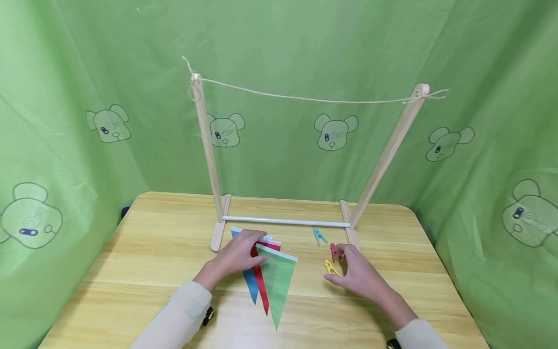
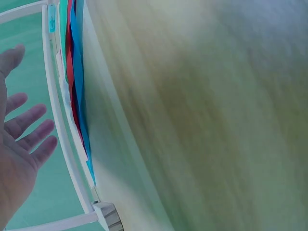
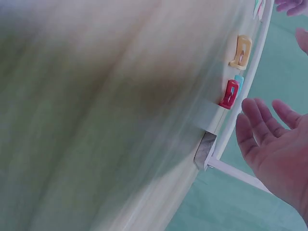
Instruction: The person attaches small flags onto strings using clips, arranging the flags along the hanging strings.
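Three triangular pennants with white top strips lie fanned and overlapping on the table in the head view: blue (image 1: 250, 286), red (image 1: 262, 286) and, frontmost, green (image 1: 280, 278). Over their upper left part is my left hand (image 1: 237, 253), its fingers spread and loosely bent; the left wrist view shows nothing in its grasp. To the right lie a yellow clothespin (image 1: 331, 267), a red clothespin (image 1: 333, 253) and, farther back, a light blue clothespin (image 1: 319, 236). My right hand (image 1: 359, 274) hovers beside the red and yellow ones, thumb and fingers apart around them without gripping.
Behind the pennants stands a wooden frame with two posts (image 1: 208, 150), joined low down by a white rod (image 1: 283, 221). A slack string (image 1: 301, 100) is tied between the post tops. Green printed curtains (image 1: 279, 169) surround the wooden table (image 1: 152, 271).
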The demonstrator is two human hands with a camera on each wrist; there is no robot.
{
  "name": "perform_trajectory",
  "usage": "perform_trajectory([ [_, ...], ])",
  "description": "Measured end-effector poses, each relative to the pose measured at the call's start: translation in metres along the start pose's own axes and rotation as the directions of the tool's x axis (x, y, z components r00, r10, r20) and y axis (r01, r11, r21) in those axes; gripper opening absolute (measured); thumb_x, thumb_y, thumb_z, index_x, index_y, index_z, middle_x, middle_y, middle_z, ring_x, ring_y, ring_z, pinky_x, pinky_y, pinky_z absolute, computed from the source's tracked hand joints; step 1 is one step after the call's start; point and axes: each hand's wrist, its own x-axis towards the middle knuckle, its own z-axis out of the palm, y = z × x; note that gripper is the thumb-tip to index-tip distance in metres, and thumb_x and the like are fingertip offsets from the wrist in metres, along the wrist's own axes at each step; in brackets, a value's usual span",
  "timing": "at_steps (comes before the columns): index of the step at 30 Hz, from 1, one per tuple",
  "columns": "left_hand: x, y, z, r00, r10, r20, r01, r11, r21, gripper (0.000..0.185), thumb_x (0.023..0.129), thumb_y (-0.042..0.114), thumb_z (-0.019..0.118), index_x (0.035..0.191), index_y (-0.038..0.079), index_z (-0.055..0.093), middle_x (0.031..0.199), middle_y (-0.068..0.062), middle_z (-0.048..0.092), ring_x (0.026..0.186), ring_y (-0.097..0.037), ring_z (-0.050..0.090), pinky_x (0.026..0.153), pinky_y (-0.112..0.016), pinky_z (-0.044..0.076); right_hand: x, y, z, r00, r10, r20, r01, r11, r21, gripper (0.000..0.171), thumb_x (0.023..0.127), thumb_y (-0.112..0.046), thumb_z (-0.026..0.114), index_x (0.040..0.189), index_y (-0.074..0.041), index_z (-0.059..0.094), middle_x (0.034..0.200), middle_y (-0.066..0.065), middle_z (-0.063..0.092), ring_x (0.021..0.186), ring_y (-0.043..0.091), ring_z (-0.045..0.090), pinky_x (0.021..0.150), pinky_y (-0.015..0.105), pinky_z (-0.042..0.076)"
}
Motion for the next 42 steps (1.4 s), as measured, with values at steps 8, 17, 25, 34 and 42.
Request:
perform_trajectory([
  [8, 0.003, 0.0, 0.009, 1.0, 0.019, -0.022, -0.018, 0.999, 0.031, 0.051, 0.095, 0.036, 0.075, 0.137, 0.01, 0.063, 0.134, -0.008, 0.065, 0.123, -0.026, 0.059, 0.106, -0.043, 0.052, -0.005, -0.001, 0.001, 1.0, 0.015, 0.013, -0.014, 1.0, -0.028, 0.068, 0.075, -0.046, 0.09, 0.121, -0.005, 0.061, 0.116, 0.007, 0.067, 0.11, 0.027, 0.065, 0.101, 0.051, 0.053],
  [17, 0.006, -0.001, 0.014, 0.998, 0.058, -0.007, -0.057, 0.987, 0.15, 0.04, 0.094, 0.032, 0.077, 0.129, 0.013, 0.069, 0.125, -0.005, 0.071, 0.112, -0.023, 0.061, 0.098, -0.04, 0.053, -0.003, -0.001, 0.001, 0.996, 0.021, 0.081, -0.016, 0.998, -0.063, 0.073, 0.074, -0.049, 0.091, 0.121, 0.001, 0.064, 0.111, 0.008, 0.067, 0.102, 0.022, 0.063, 0.095, 0.048, 0.056],
  [25, 0.006, 0.001, 0.014, 0.996, 0.085, 0.001, -0.083, 0.973, 0.216, 0.038, 0.093, 0.027, 0.079, 0.126, 0.012, 0.07, 0.121, -0.005, 0.073, 0.108, -0.024, 0.063, 0.095, -0.039, 0.054, -0.001, 0.001, 0.004, 0.994, 0.051, 0.095, -0.044, 0.996, -0.08, 0.066, 0.074, -0.05, 0.09, 0.114, -0.001, 0.069, 0.103, 0.006, 0.064, 0.088, 0.016, 0.056, 0.079, 0.037, 0.054],
  [34, 0.009, 0.0, 0.015, 0.997, 0.073, 0.007, -0.073, 0.984, 0.162, 0.038, 0.092, 0.022, 0.08, 0.127, 0.011, 0.069, 0.121, -0.006, 0.071, 0.106, -0.024, 0.061, 0.094, -0.039, 0.055, 0.001, 0.002, 0.009, 0.991, 0.083, 0.108, -0.076, 0.995, -0.067, 0.058, 0.075, -0.047, 0.09, 0.106, -0.002, 0.068, 0.098, 0.004, 0.059, 0.081, 0.014, 0.051, 0.074, 0.033, 0.051],
  [42, 0.016, -0.002, 0.013, 0.996, -0.027, 0.085, 0.023, 0.999, 0.047, 0.04, 0.089, 0.018, 0.081, 0.127, 0.01, 0.069, 0.122, -0.006, 0.066, 0.107, -0.023, 0.056, 0.095, -0.039, 0.052, 0.002, 0.0, 0.013, 0.986, 0.119, 0.114, -0.113, 0.992, -0.056, 0.054, 0.077, -0.039, 0.09, 0.103, 0.0, 0.065, 0.095, 0.006, 0.057, 0.078, 0.015, 0.049, 0.07, 0.032, 0.048],
])
